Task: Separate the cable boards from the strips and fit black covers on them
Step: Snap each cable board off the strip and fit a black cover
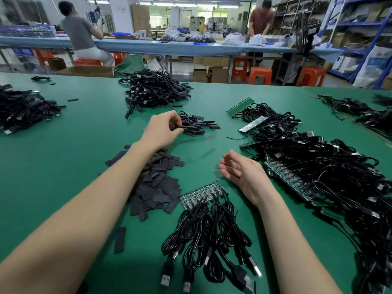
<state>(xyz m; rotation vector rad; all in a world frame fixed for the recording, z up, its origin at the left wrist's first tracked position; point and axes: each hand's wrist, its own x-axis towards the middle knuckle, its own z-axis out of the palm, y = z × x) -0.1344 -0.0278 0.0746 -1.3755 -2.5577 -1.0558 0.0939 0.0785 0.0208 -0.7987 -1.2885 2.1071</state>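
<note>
Two bare hands worked over a green bench (63,145): the left hand (163,129), at frame centre, pinched a covered cable (197,125), while the right hand (244,177) hovered open, nearer the strip of cable boards (201,195) directly below it.

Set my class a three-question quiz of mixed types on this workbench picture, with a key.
1. True or false: the right hand grips a cable.
2. What does the left hand pinch? A) a black cover B) thin black cables C) a stool
3. Fill in: the loose black covers lie to the ____ of the near board strip.

Key: 1 false, it is open and empty; 2 B; 3 left.
</note>
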